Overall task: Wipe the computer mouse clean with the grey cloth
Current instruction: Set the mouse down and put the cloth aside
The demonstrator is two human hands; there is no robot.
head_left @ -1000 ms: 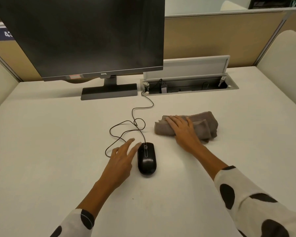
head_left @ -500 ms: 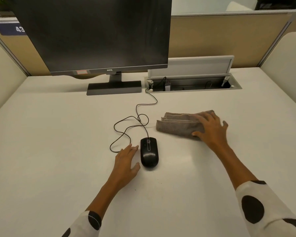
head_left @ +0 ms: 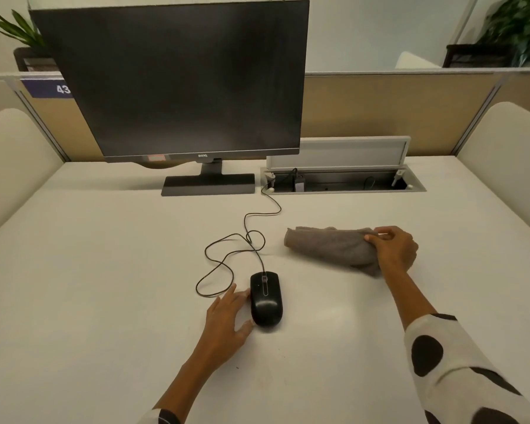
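A black wired computer mouse (head_left: 266,298) lies on the white desk (head_left: 104,286), its cable (head_left: 242,240) looping away toward the back. My left hand (head_left: 227,322) rests flat on the desk against the mouse's left side, fingers apart and touching it, not closed around it. The folded grey cloth (head_left: 331,247) lies to the right of the mouse and farther back. My right hand (head_left: 393,249) grips the cloth's right end, fingers and thumb pinched on the fabric.
A dark monitor (head_left: 178,81) on a stand (head_left: 208,183) fills the back left. An open cable tray (head_left: 340,182) with a raised lid sits behind the cloth. Cream partition panels stand at both sides of the desk.
My right hand slid from the cloth's left part to its right end and closed on it. My left hand settled beside the mouse. The camera tilted up.
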